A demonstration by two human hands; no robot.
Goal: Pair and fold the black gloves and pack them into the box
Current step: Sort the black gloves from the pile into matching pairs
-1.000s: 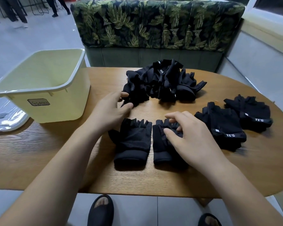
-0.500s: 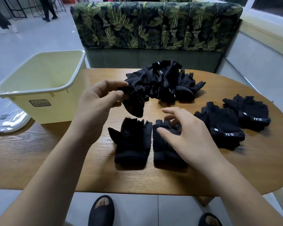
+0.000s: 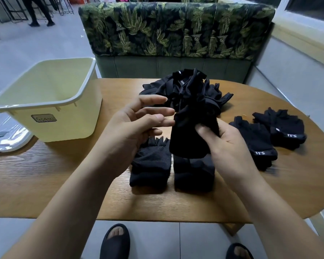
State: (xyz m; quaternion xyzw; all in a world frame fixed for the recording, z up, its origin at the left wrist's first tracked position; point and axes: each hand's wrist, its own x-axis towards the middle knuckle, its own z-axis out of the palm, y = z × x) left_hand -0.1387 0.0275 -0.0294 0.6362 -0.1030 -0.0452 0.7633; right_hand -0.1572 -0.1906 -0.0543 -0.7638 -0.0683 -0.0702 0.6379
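Note:
My right hand (image 3: 226,144) grips a black glove (image 3: 189,135), held up above the table. My left hand (image 3: 138,124) is beside it with fingers extended, fingertips touching the glove's left edge. Below them two black gloves lie flat side by side, the left glove (image 3: 150,165) and the right glove (image 3: 194,176). A loose pile of black gloves (image 3: 185,90) sits at the far middle of the table. Two folded pairs lie at the right, the nearer pair (image 3: 256,143) and the farther pair (image 3: 281,128). The pale yellow box (image 3: 51,116) stands at the left, with nothing visible inside.
The round wooden table (image 3: 45,184) carries everything. A clear plastic lid (image 3: 6,135) lies left of the box. A leaf-patterned bench back (image 3: 176,28) stands behind the table. My sandalled feet (image 3: 116,242) show below the front edge. People's legs (image 3: 39,12) are at the far left.
My left hand lifted a glove from the pile's near edge toward the middle. My right hand left the flat glove on the table and took hold of the lifted one.

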